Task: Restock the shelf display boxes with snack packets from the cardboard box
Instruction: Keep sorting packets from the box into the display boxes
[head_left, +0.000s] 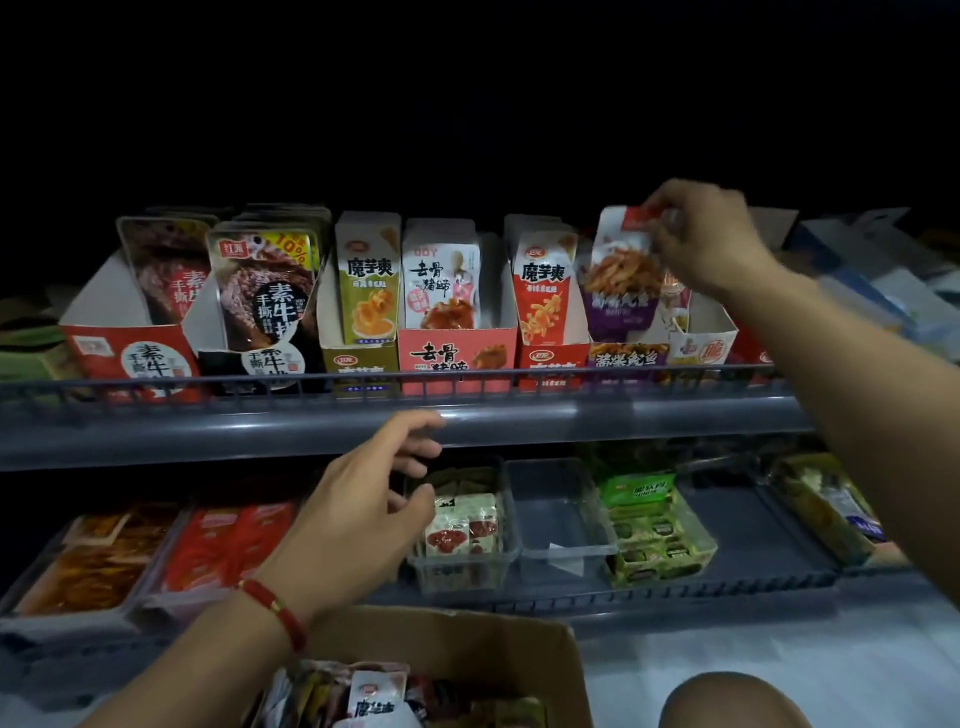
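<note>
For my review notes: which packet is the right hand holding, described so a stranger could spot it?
On the upper shelf, find the row of display boxes and go to the purple-fronted one near the right end. The packet standing in it, pinched at its top by the right hand, is the only purple-bottomed one, showing orange strips.

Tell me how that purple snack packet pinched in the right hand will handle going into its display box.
Probably floppy: the purple snack packet is a thin pouch that the right hand pinches by its top edge alone. Likely light, since fingertips carry it. Its glossy film may slip, and it could lean unless the purple display box props it up.
</note>
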